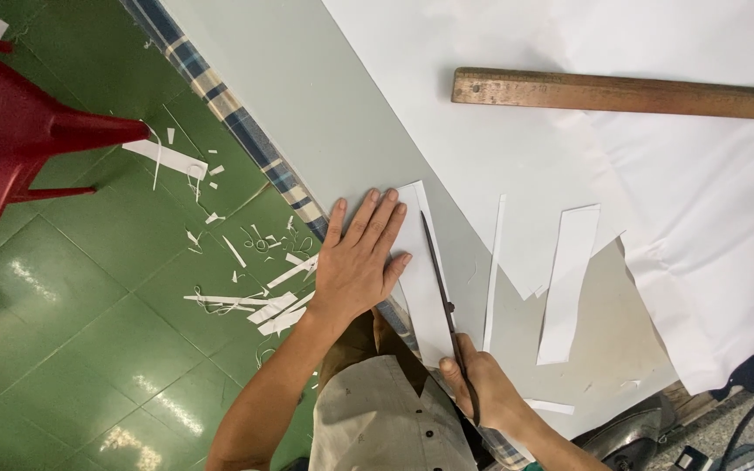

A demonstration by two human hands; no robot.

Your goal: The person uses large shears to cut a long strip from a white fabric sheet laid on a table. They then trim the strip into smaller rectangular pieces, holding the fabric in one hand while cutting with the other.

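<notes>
Scissors (pixel 443 277) sit in my right hand (pixel 482 388), fingers curled shut around the handles at the near edge of the table, the long dark blades running up along a white paper strip (pixel 421 288). My left hand (pixel 358 257) lies spread flat, palm down, pressing the left side of that strip against the grey table (pixel 307 96). I see no containers anywhere in view.

On the table, just right of the blades, lies a thin paper sliver (pixel 492 275), and further right a broader cut strip (pixel 567 283). Both partly overlap a big white sheet (pixel 499 52) covering the far part of the surface. A wooden ruler (pixel 621 94) rests across that sheet, well apart from my hands. A checked cloth edging (pixel 220 100) runs along the table's left side.

Below, the floor is glossy green tile (pixel 71 349), littered with white paper offcuts (pixel 263 301). A dark red plastic stool (pixel 10 131) stands at the left.
</notes>
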